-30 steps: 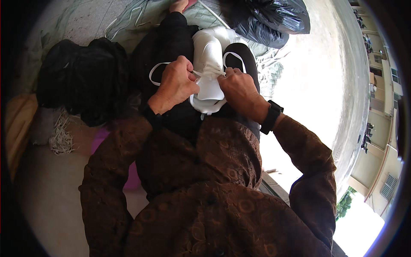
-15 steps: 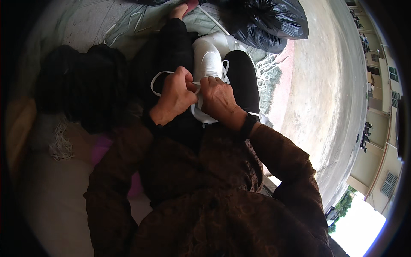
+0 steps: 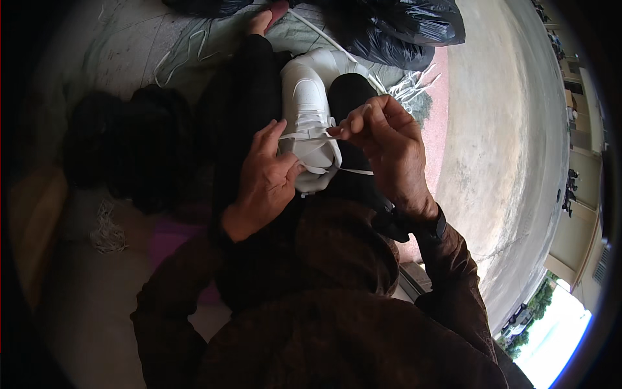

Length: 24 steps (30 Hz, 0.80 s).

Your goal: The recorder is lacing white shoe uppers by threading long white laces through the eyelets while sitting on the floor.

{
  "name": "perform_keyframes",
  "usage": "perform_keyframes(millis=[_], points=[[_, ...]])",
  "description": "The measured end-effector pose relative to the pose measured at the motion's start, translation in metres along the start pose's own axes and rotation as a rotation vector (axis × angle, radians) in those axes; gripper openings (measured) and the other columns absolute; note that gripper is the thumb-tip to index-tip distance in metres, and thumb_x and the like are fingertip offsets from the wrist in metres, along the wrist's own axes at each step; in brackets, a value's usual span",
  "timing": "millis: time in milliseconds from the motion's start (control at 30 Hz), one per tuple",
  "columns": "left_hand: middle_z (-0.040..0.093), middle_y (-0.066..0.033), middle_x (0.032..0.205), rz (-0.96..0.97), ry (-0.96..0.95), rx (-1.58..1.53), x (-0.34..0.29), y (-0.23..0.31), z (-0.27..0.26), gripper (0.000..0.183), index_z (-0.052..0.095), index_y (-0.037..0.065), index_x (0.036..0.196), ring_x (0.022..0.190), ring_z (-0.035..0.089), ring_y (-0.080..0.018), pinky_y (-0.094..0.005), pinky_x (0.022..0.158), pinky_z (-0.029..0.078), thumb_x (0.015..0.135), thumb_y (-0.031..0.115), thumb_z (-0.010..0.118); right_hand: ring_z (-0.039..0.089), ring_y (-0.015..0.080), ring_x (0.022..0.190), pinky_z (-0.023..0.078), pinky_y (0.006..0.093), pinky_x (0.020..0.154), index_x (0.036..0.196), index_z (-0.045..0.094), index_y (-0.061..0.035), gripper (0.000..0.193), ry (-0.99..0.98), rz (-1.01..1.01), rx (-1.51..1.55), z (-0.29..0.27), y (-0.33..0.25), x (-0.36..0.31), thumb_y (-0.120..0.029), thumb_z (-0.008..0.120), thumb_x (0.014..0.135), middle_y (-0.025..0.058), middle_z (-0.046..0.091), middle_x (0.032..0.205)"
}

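Observation:
A white lace-up shoe point(image 3: 303, 93) lies between my thighs, its toe pointing away and its opening toward me. At the left side of the shoe is my left hand point(image 3: 264, 176), its thumb against a white shoelace point(image 3: 315, 170) near the opening; its other fingers are partly hidden. My right hand point(image 3: 392, 146) is raised above the right side of the shoe. Its thumb and fingers pinch a lace that stretches across the lacing. Another length of lace runs from the opening to the right, below that hand.
Black plastic bags point(image 3: 414, 29) lie beyond the shoe at the far right. Loose white laces point(image 3: 411, 89) lie past my right knee, and another bundle point(image 3: 108, 230) at the left. A dark heap point(image 3: 139, 142) sits left of my legs; a pale pole point(image 3: 324, 35) lies ahead.
My hands were close together over the lacing. My right hand has moved right and up, drawing the lace across; my left hand has shifted slightly. The large lace loop at left is gone.

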State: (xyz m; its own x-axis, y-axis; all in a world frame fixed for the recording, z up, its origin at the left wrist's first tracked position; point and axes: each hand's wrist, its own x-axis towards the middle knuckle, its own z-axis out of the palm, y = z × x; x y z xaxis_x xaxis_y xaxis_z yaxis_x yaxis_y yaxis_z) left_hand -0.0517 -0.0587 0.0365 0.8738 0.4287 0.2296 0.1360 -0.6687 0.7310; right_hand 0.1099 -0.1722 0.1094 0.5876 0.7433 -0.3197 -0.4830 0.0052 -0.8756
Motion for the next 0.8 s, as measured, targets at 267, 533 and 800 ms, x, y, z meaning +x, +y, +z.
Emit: perform_keyframes(millis=[267, 533, 800], points=[[0.06, -0.0268, 0.124, -0.062, -0.142, -0.141, -0.004, -0.008, 0.013, 0.016, 0.06, -0.008, 0.078, 0.102, 0.06, -0.0395, -0.0402, 0.088, 0.05, 0.082, 0.005, 0.068, 0.044, 0.0095, 0.052, 0.038, 0.0254, 0.048, 0.085, 0.052, -0.0028, 0.012, 0.791, -0.343, -0.429, -0.234, 0.009, 0.024, -0.008, 0.051, 0.095, 0.0025, 0.054, 0.067], [0.067, -0.015, 0.09, -0.295, -0.213, 0.535, -0.065, -0.126, -0.121, 0.019, 0.06, -0.002, 0.068, 0.086, 0.062, -0.0344, -0.0423, 0.073, 0.05, 0.084, 0.008, 0.059, 0.066, 0.0301, 0.07, 0.051, 0.0391, 0.066, 0.086, 0.058, 0.0006, 0.01, 0.35, -0.456, -1.078, -0.141, 0.03, 0.048, -0.008, 0.059, 0.09, 0.0193, 0.065, 0.075], [0.065, -0.012, 0.085, -0.837, -0.353, -0.13, -0.047, -0.101, -0.078, 0.013, 0.068, -0.001, 0.089, 0.083, 0.064, -0.0295, -0.0417, 0.073, 0.05, 0.077, 0.0, 0.065, 0.051, 0.0079, 0.057, 0.041, 0.0246, 0.049, 0.087, 0.059, 0.0022, 0.028, 0.709, -0.009, -0.646, -0.254, 0.01, 0.048, -0.024, 0.058, 0.096, 0.0045, 0.059, 0.07]])
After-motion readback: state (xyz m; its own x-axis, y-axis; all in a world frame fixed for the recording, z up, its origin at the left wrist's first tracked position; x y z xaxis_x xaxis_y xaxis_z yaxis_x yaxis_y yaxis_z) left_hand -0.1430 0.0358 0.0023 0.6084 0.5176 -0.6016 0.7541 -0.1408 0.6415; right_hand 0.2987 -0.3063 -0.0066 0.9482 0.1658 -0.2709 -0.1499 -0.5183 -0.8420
